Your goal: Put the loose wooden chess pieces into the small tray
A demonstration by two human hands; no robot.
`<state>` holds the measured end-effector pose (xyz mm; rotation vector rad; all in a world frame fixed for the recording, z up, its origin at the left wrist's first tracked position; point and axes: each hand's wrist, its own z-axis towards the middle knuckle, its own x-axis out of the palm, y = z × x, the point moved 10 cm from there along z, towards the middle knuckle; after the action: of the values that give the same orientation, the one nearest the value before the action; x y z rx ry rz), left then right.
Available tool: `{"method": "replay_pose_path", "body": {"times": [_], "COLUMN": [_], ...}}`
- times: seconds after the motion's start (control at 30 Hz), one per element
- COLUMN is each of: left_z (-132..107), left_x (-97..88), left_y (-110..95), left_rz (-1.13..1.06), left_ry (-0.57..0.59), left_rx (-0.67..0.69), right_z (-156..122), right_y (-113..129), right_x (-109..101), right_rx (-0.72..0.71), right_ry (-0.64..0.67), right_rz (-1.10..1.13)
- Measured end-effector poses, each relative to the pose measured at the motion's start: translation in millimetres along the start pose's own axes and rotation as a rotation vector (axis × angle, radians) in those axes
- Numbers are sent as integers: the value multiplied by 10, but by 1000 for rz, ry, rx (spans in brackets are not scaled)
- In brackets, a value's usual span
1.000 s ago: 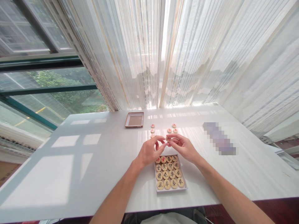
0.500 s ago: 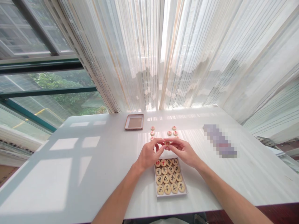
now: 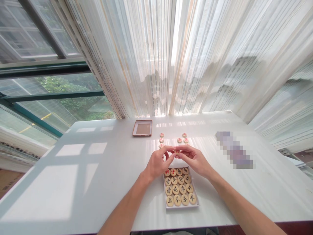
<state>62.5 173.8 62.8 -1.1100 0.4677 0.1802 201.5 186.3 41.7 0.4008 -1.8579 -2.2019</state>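
My left hand and my right hand meet above the far edge of a white box. Between their fingertips they pinch one round Chinese chess piece, its marking partly covered by my fingers. The open box holds rows of wooden pieces, mostly with black characters and a couple with red ones in the far row. Beyond my hands, red-marked pieces lie on the table: a column on the left, with a piece in it, and a group on the right, with a piece at its far end. My hands hide some of the nearer ones.
A shallow brown-rimmed box lid lies at the back left of the white table. On the right is a blurred-out purplish object. Sheer striped curtains hang along the table's far edge, with a window at left.
The view has shifted slightly, so everything sits a little further right. Both hands still pinch the same piece above the box's far edge; otherwise little differs.
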Motion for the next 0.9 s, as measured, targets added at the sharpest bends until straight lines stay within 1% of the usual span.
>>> {"method": "replay_pose_path", "body": {"times": [0.3, 0.57, 0.73, 0.9], "left_z": [-10, -2, -16, -11], "left_x": [-15, 6, 9, -6], "left_y": [62, 10, 17, -14], "left_rz": [-8, 30, 38, 34], "left_ry": [0, 33, 20, 9], "left_rx": [-38, -26, -9, 10], "right_z": [10, 10, 6, 2], "right_y": [47, 14, 45, 44], "right_x": [29, 16, 23, 42], "right_rx": [1, -4, -26, -19], "right_ry": [13, -1, -1, 14], "right_rz": [-7, 8, -19, -2]}}
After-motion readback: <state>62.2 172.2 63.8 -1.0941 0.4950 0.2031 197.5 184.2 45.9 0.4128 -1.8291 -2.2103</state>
